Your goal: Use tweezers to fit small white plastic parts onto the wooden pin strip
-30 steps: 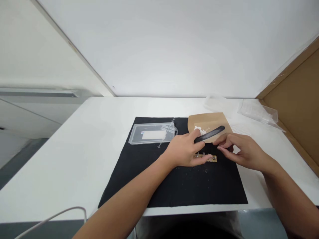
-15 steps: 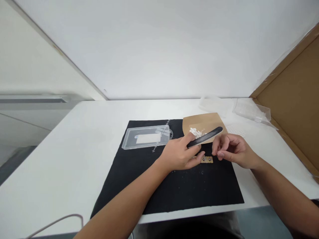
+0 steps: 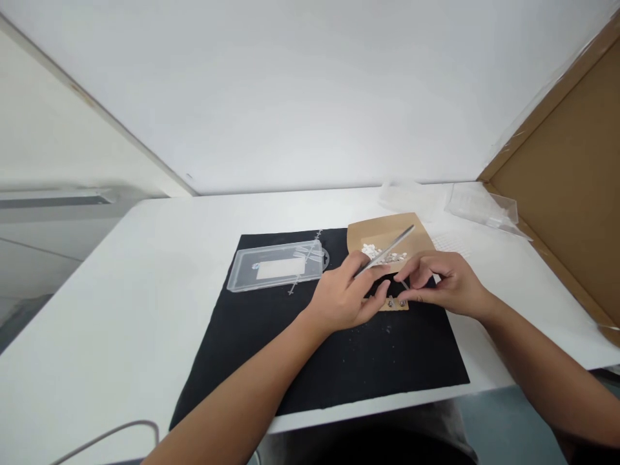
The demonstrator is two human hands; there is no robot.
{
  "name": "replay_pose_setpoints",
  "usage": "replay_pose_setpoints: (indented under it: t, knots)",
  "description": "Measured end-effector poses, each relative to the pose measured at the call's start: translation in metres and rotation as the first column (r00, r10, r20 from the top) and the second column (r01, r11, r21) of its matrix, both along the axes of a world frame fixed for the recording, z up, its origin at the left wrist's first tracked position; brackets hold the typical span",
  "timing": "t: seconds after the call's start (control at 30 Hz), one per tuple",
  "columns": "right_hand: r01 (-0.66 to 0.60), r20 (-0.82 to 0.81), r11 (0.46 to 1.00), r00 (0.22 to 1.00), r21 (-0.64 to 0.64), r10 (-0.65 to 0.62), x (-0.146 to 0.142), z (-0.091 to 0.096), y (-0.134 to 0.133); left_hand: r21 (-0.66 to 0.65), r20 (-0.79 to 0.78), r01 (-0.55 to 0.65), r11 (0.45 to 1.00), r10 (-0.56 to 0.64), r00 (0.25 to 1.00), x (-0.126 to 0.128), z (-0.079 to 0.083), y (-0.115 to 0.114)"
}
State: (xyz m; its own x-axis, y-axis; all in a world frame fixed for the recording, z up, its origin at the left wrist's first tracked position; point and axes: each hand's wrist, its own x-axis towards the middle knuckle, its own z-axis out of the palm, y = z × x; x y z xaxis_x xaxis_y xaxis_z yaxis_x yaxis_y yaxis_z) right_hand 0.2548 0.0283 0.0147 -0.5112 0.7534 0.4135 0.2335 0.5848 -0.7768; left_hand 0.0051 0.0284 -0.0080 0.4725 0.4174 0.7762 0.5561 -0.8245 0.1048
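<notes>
My left hand point(image 3: 345, 294) is closed on a nail file point(image 3: 390, 248), which sticks up to the right between the fingers and is seen nearly edge-on. Its thumb is over a small tan strip point(image 3: 394, 305) with shiny round metal bits, partly hidden by the hand. My right hand point(image 3: 438, 281) pinches a thin, clear sliver point(image 3: 405, 284) between thumb and fingertips, just above the strip's right end. Behind the hands, white pieces point(image 3: 372, 250) lie in a loose pile on a brown paper sheet point(image 3: 382, 227).
A black mat point(image 3: 271, 342) covers the middle of the white table point(image 3: 121, 310). On its left part lies a clear plastic case point(image 3: 237, 274) with a white label. Clear plastic packaging point(image 3: 479, 205) sits at the back right, near a cardboard panel point(image 3: 571, 168). A cable point(image 3: 130, 423) curves at the lower left.
The nail file has turned from showing its flat black face to its thin edge. My right hand has moved left, close to the strip and my left fingers. The view has shifted slightly.
</notes>
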Motion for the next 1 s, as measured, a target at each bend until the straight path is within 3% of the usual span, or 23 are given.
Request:
replay_pose_setpoints:
  t: [0.17,0.33,0.47,0.57,0.63,0.8,1.0]
  knots:
    - [0.1,0.084,0.966,0.989,0.238,-0.123,0.0,-0.007,0.0,-0.07,-0.068,0.008,0.998,-0.013,0.998,0.001,-0.003,0.0]
    - [0.168,0.145,0.914,0.961,0.369,-0.236,-0.003,-0.008,-0.003,-0.07,-0.182,-0.007,0.998,-0.005,0.983,-0.001,-0.006,-0.003]
    - [0.19,0.207,0.886,0.931,0.424,-0.299,-0.007,-0.011,-0.006,-0.247,-0.166,-0.03,0.969,-0.012,0.986,-0.002,-0.009,-0.006]
    - [0.177,0.203,0.892,0.938,0.415,-0.28,-0.01,-0.013,-0.01,-0.399,-0.055,-0.046,0.916,0.026,0.998,-0.001,-0.01,-0.009]
    - [0.168,0.195,0.92,0.949,0.354,-0.249,-0.012,-0.013,-0.012,-0.431,0.01,-0.036,0.902,0.044,0.999,0.0,-0.008,-0.011]
    - [0.203,0.15,0.943,0.957,0.265,-0.249,-0.015,-0.009,-0.015,-0.353,0.11,0.03,0.935,0.01,0.994,-0.001,-0.004,-0.01]
    - [0.11,0.089,0.959,0.987,0.262,-0.137,-0.017,-0.006,-0.014,-0.303,0.11,0.072,0.95,-0.041,0.993,-0.003,0.001,-0.008]
